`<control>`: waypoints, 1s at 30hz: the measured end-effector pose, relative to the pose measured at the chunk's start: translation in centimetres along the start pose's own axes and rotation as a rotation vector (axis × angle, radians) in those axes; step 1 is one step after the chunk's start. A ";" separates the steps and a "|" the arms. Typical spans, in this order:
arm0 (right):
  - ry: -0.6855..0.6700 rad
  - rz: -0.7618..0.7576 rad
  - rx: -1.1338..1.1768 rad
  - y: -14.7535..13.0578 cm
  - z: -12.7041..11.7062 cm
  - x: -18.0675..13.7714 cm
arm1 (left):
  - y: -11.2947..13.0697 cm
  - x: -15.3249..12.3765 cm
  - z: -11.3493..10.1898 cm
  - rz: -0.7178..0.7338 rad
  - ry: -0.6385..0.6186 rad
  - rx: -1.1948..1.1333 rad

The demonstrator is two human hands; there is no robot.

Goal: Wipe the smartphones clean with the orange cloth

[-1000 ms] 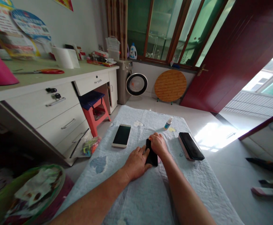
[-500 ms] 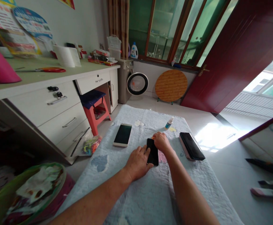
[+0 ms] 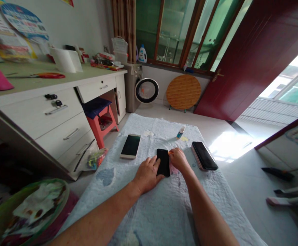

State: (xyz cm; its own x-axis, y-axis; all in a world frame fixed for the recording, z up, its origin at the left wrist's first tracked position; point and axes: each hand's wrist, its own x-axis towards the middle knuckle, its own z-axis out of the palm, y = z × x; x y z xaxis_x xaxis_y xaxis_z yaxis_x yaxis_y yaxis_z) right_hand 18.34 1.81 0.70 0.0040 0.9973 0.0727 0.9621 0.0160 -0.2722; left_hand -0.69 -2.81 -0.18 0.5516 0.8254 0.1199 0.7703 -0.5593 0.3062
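A black smartphone [image 3: 163, 164] lies face up on the light blue quilted cloth [image 3: 161, 212]. My left hand [image 3: 147, 173] steadies it, fingers over its left side and thumb along the bottom edge. Just off the phone's upper right edge, my right hand [image 3: 178, 159] is closed in a pinch on a small orange piece [image 3: 169, 153], mostly hidden by the fingers. A gold-and-white phone [image 3: 130, 147] with a dark screen lies to the left. Over to the right is a dark phone in a pinkish case [image 3: 204, 155]. Behind my right hand stands a small spray bottle [image 3: 180, 133].
Along the left runs a desk with white drawers [image 3: 61, 131]; a red stool [image 3: 102, 123] is tucked under it. A full waste bin [image 3: 66, 201] stands at lower left. Beyond the cloth are a washing machine with its door [image 3: 147, 91] open and a round wooden tabletop [image 3: 184, 91].
The view has shifted slightly right. My right hand has moved from the phone's top right corner to beside its right edge, with the orange piece. My left hand stays on the phone.
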 end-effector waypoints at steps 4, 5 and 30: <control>-0.028 0.031 0.051 -0.7 -0.8 -1.9 | 0.1 0.1 -0.1 -0.014 0.001 -0.001; -0.038 0.036 0.066 -0.9 -1.1 -2.4 | 0.2 0.1 -0.2 -0.016 0.002 0.000; -0.039 -0.298 0.350 -2.4 -2.3 -8.2 | -0.6 0.4 0.3 0.009 0.054 -0.085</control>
State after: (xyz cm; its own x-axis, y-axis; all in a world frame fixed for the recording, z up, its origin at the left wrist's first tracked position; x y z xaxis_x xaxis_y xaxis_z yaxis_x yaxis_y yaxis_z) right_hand 16.58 -6.60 2.95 -0.2756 0.9474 0.1624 0.7700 0.3188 -0.5527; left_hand -0.82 -2.14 -0.60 0.5386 0.8247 0.1728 0.7343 -0.5599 0.3838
